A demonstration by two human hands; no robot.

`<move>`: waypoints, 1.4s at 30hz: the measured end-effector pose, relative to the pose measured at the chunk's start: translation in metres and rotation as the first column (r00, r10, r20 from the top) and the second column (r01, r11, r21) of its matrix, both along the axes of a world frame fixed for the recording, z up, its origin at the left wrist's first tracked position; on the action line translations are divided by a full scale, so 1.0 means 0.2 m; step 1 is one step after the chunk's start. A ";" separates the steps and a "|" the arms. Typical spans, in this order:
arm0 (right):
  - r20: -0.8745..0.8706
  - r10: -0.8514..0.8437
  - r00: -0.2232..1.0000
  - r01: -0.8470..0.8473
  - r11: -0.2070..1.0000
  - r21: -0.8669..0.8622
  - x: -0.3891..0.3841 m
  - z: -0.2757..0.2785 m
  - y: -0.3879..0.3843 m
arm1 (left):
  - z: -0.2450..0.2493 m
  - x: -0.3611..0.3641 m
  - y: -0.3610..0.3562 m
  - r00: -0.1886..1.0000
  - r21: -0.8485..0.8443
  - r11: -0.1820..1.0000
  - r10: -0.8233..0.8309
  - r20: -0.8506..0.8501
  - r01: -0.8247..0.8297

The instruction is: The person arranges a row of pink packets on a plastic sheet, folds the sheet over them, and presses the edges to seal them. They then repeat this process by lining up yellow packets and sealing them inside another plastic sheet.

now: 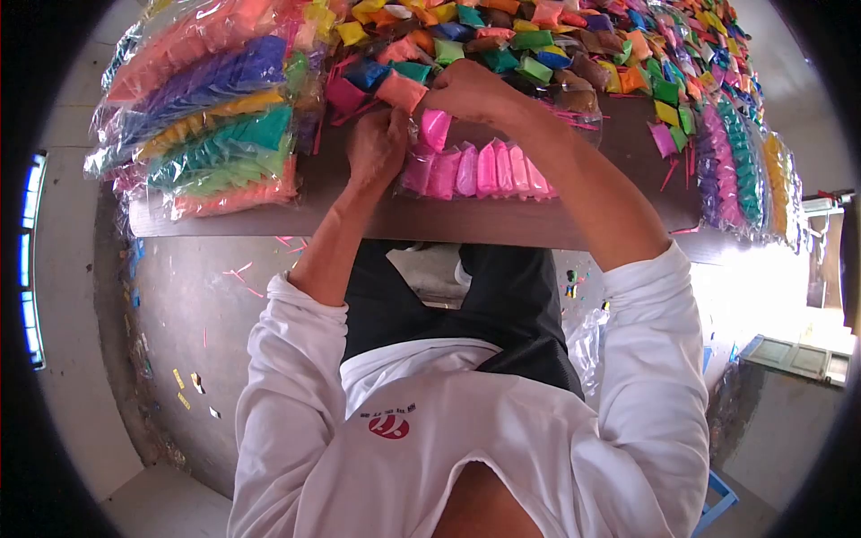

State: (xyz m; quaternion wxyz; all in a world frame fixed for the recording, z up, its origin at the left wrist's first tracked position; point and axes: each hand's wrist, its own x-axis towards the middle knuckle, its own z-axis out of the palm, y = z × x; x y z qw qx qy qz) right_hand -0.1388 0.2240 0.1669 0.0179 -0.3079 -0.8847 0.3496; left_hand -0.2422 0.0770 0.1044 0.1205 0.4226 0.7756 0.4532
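My left hand (377,146) is closed above the table edge, fingertips at the lower edge of a salmon-coloured packet (401,91). My right hand (471,92) is bent inward with its fingers pressed together, close to that packet's right side. What either hand pinches is hidden. Just below them, a single pink packet (436,130) leans above a clear bag (414,179) holding a row of pink packets (487,170). The row lies along the front of the brown table (502,215), partly under my right forearm.
Clear bags of coloured packets (215,134) are stacked at the left. Loose small packets (538,40) heap across the back. More filled bags (735,170) stand at the right edge. Pink strips (242,276) and scraps (184,387) litter the floor; crumpled clear plastic (587,345) lies right of my legs.
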 end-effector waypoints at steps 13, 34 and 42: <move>-0.023 -0.254 0.967 0.219 0.873 -0.436 0.05 -0.03 -0.10 | 0.03 0.02 -0.08 0.992 -0.037 0.992 -0.124 0.025 0.125; -0.171 0.165 0.971 -0.169 0.986 -0.011 0.13 -0.14 0.01 | 0.10 0.00 -0.19 0.965 -0.140 0.955 -0.256 0.057 0.262; -0.047 -0.120 0.992 0.080 0.862 -0.500 0.12 0.01 -0.06 | 0.15 0.01 -0.24 0.966 -0.244 0.935 -0.244 0.089 0.258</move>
